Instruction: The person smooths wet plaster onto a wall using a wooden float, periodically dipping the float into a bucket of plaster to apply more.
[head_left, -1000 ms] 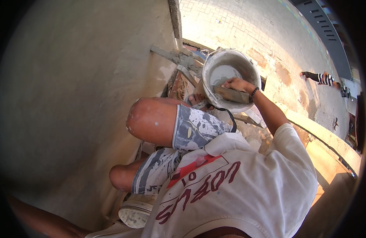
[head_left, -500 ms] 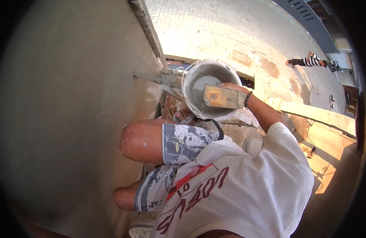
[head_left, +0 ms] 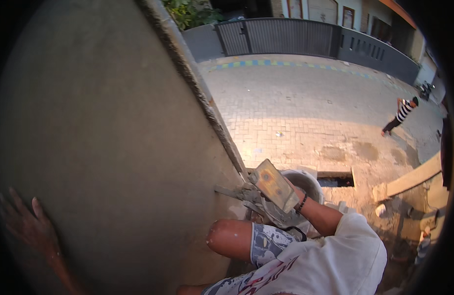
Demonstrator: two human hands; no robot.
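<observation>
My right hand [head_left: 295, 191], mostly hidden behind a flat rectangular float [head_left: 274, 186], holds it tilted over the grey bucket [head_left: 313, 183]; the float's upturned face is stained with mortar and rust colour. At the lower left, my left hand [head_left: 30, 221] is raised with fingers spread against the grey plastered wall [head_left: 109, 113], nothing in it. The wall's rough edge [head_left: 202, 98] runs upward at the middle, and a grey board-like strip [head_left: 227, 191] lies at its foot, left of the bucket.
A paved lane [head_left: 286, 98] lies beyond, with a walking person in a striped shirt [head_left: 403, 112], a grey gate [head_left: 281, 37] and a parked motorbike [head_left: 426, 90]. An open drain [head_left: 335, 179] is right of the bucket; a pale beam [head_left: 409, 179] stands at the right.
My view has tilted up toward the lane and gate. The float has risen from inside the bucket to over it, and my left hand has come up onto the wall.
</observation>
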